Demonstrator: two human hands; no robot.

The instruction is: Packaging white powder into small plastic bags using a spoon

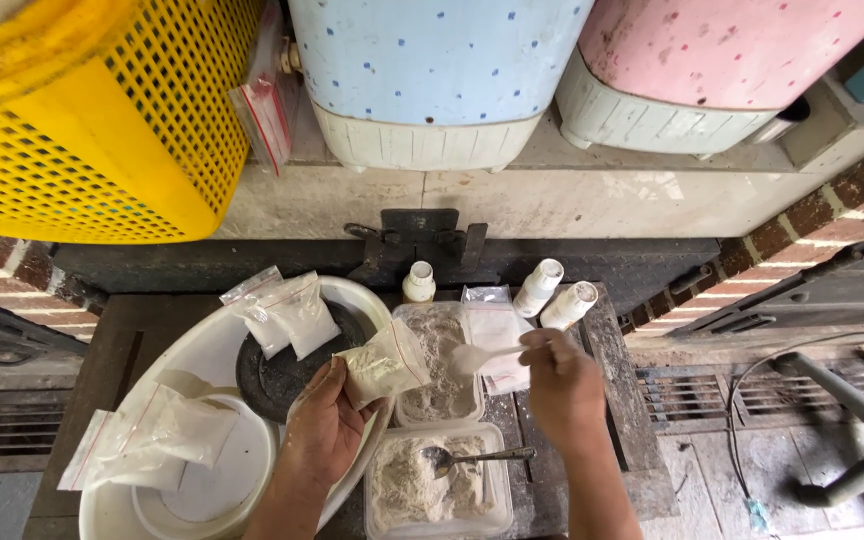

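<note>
Gripping a small powder-filled plastic bag [384,362], the left hand [324,425] is closed on it; a white plastic spoon [480,356] is pinched by the right hand [562,385] above a powder-filled tub [439,362]. Below, a metal spoon [474,458] lies in another powder tub [437,482].

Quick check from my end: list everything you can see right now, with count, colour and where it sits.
powder tubs: two, clear, centre of the table, one behind the other
metal spoon: one, lying in the near tub
small bottles: three, white, behind the tubs
filled bags: about four, clear with white powder, on the white basin
black dish: one, inside the basin
yellow basket: one, upper left
left hand: holds a powder bag
right hand: holds a white scoop
</note>
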